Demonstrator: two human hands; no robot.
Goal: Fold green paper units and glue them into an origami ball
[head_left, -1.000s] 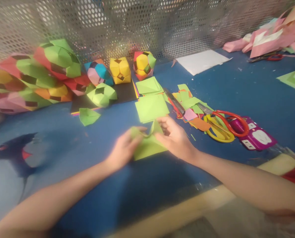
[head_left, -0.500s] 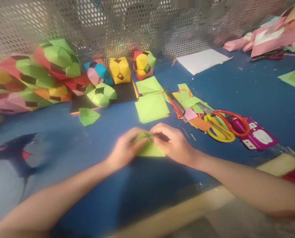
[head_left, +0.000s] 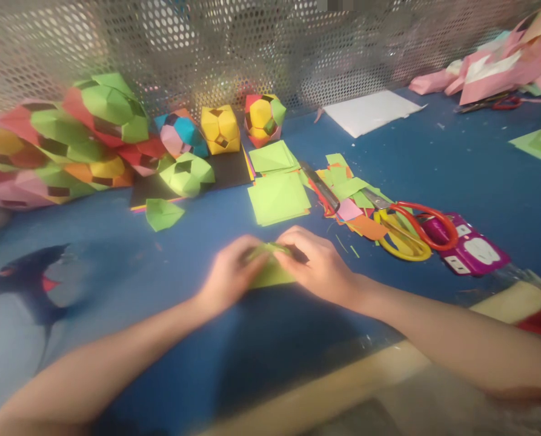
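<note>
Both my hands hold a small sheet of light green paper [head_left: 274, 275] low over the blue table. My left hand [head_left: 229, 270] pinches its left side, thumb on top. On the right side, my right hand [head_left: 318, 261] grips the upper edge between thumb and fingers, and the paper curls over there. Fingers cover part of the sheet. Just beyond my hands lies a stack of green paper squares [head_left: 279, 198], with a second green stack [head_left: 273, 156] behind it. A folded green piece [head_left: 163, 214] rests on the table to the left.
Folded paper balls [head_left: 111, 109] crowd the back left, beside a yellow one [head_left: 220, 130]. To the right lie a cutter knife [head_left: 321, 189], paper scraps [head_left: 343, 181], red-handled scissors [head_left: 427, 224], yellow-handled scissors [head_left: 404, 242] and a purple packet [head_left: 477, 248]. A perforated metal panel [head_left: 234, 54] stands behind.
The paper's far edge has been curled over toward me between my fingers. My right thumb has moved slightly left and down over the sheet.
</note>
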